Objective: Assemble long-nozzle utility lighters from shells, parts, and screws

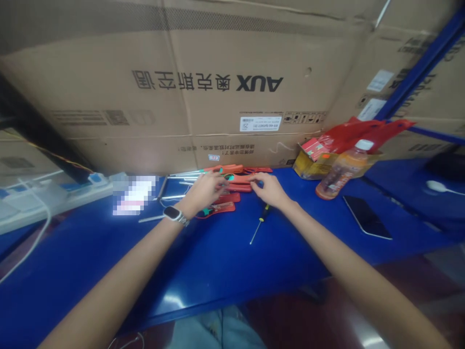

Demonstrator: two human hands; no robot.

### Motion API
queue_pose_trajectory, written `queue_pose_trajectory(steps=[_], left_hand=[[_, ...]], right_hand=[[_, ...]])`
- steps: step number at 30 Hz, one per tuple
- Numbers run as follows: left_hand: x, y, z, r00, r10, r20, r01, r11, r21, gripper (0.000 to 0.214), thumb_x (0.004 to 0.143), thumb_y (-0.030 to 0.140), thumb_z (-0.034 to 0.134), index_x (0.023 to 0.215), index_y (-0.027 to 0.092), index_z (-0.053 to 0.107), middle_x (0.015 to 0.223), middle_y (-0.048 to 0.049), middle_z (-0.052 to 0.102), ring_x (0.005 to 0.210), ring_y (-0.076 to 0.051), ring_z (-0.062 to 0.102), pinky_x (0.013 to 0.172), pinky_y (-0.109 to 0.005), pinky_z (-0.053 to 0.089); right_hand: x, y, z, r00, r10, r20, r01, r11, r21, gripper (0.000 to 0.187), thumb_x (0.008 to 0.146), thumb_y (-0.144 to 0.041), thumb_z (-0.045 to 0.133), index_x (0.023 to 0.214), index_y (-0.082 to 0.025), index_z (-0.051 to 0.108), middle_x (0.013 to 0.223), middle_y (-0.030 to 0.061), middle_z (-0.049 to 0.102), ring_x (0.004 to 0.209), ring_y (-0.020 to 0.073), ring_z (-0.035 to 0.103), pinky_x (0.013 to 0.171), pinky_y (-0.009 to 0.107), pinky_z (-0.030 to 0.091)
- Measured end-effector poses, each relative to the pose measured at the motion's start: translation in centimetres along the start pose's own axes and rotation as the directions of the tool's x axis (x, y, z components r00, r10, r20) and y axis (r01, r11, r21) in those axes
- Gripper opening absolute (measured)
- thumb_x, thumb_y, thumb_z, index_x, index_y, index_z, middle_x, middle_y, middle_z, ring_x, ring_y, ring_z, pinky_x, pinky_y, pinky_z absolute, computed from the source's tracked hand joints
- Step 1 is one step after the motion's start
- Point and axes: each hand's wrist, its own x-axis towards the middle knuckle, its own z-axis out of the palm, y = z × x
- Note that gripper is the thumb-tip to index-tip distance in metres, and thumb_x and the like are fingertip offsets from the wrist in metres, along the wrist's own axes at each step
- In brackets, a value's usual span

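Observation:
A long orange plastic handle (240, 179) with a green part at its left end lies between my hands, above the blue tabletop. My right hand (269, 189) pinches its right end between thumb and fingers. At the green end, the fingers of my left hand (209, 190) are closed on the same piece; their tips are partly hidden. Around and under my hands are several similar orange handles (228, 198), some joined to metal rods (183, 175). Just below my right hand lies a screwdriver (261, 219) with a black and yellow grip, its shaft pointing toward me.
Behind stands a large cardboard box (203, 53). At right are a drink bottle (341, 169), a yellow carton (305, 165) with red bags (348, 135), and a phone (366, 217). Power strips (69, 191) with cables line the left, beside a blurred bright rectangle (134, 195).

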Motion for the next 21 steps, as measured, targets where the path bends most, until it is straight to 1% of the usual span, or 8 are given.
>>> queue_pose_trajectory(steps=[2,4,7,10,13,17,21], left_hand=[[2.6,0.8,0.9,1.0,0.009,-0.016,-0.009,1.0,-0.012,0.02,0.092,0.02,0.052,0.098,0.019,0.071,0.105,-0.0082,0.071,0.102,-0.026,0.06,0.09,-0.039,0.045],[5.2,1.5,1.8,1.0,-0.002,-0.014,0.002,1.0,0.01,0.022,0.091,0.018,0.051,0.1,0.019,0.071,0.105,-0.0087,0.071,0.1,-0.027,0.06,0.087,-0.04,0.046],[8.5,1.9,2.9,1.0,-0.011,0.025,0.01,0.999,0.053,0.025,0.09,0.014,0.049,0.098,0.019,0.072,0.105,-0.0093,0.071,0.101,-0.028,0.059,0.088,-0.041,0.045],[10.8,1.7,3.7,0.998,-0.028,0.049,0.025,0.998,0.064,0.024,0.088,0.013,0.051,0.096,0.019,0.073,0.104,-0.0103,0.072,0.101,-0.029,0.059,0.089,-0.042,0.045],[11.8,1.4,4.0,0.998,-0.038,0.041,0.035,0.997,0.067,0.023,0.088,0.015,0.052,0.095,0.019,0.072,0.103,-0.0111,0.071,0.103,-0.03,0.058,0.09,-0.044,0.044],[11.2,1.5,3.5,1.0,-0.004,-0.021,0.005,0.999,0.037,0.022,0.087,0.017,0.054,0.101,0.019,0.071,0.109,-0.0107,0.07,0.108,-0.031,0.057,0.092,-0.045,0.043],[10.0,2.0,2.7,0.996,0.075,-0.048,-0.076,0.997,-0.007,0.032,0.085,0.022,0.061,0.116,0.018,0.066,0.124,-0.011,0.065,0.117,-0.031,0.055,0.098,-0.046,0.041]], right_hand=[[0.2,1.8,-1.1,0.99,0.137,-0.025,-0.139,0.981,-0.133,0.025,0.088,-0.017,0.056,0.106,-0.02,0.074,0.106,0.0064,0.074,0.098,0.0224,0.065,0.09,0.037,0.049],[0.6,3.3,-1.7,0.978,0.208,-0.025,-0.207,0.945,-0.251,0.027,0.088,-0.018,0.057,0.11,-0.02,0.072,0.111,0.0086,0.072,0.105,0.0259,0.06,0.091,0.04,0.047],[1.6,4.4,-1.6,0.976,0.218,0.001,-0.201,0.904,-0.377,0.027,0.087,-0.019,0.058,0.111,-0.02,0.071,0.119,0.011,0.068,0.111,0.0292,0.054,0.091,0.044,0.044],[2.5,4.8,-1.1,0.981,0.194,0.026,-0.165,0.89,-0.424,0.022,0.087,-0.018,0.058,0.104,-0.019,0.073,0.115,0.0132,0.069,0.109,0.0299,0.053,0.091,0.046,0.042],[3.0,4.9,-0.9,0.985,0.168,0.036,-0.137,0.895,-0.425,0.018,0.089,-0.018,0.056,0.096,-0.019,0.073,0.108,0.0123,0.071,0.108,0.0297,0.055,0.092,0.047,0.038],[2.3,4.9,-1.8,0.992,0.119,0.027,-0.098,0.908,-0.406,0.017,0.093,-0.021,0.055,0.096,-0.019,0.071,0.106,0.0107,0.073,0.106,0.0279,0.058,0.092,0.044,0.036],[0.5,4.6,-3.2,0.996,0.056,-0.076,-0.078,0.944,-0.321,0.016,0.092,-0.021,0.057,0.099,-0.019,0.071,0.104,0.0088,0.075,0.099,0.0263,0.064,0.089,0.042,0.039]])
